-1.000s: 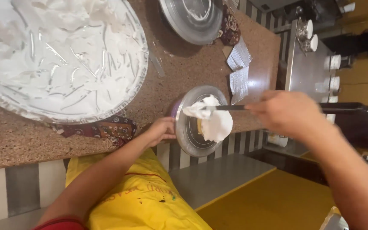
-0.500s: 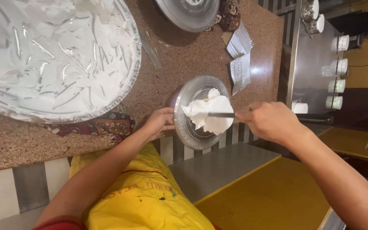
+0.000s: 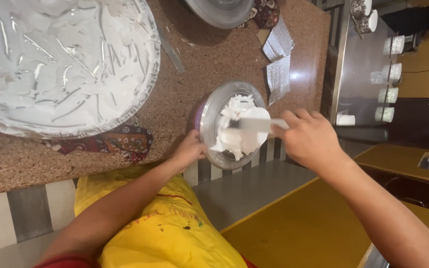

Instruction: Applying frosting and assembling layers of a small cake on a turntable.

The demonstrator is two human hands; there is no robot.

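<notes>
tabletop (image 3: 199, 64): brown speckled stone | large cream-filled foil pan (image 3: 60, 64) on a patterned cloth (image 3: 110, 141) at its near edge | small metal turntable (image 3: 214, 119) with white cream near the edge | second metal stand (image 3: 219, 10) further back | silver cards (image 3: 279, 59) beside | knife (image 3: 170, 49) flat by the pan

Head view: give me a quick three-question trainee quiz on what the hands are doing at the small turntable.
1. True or false: the right hand holds a spatula over the white cream.
2. What does the left hand touch? A) the big cream bowl B) the rim of the small turntable C) the foil sheets
3. Fill in: the patterned cloth lies under the edge of the big cream ____.

Key: 1 true; 2 B; 3 bowl.
</notes>
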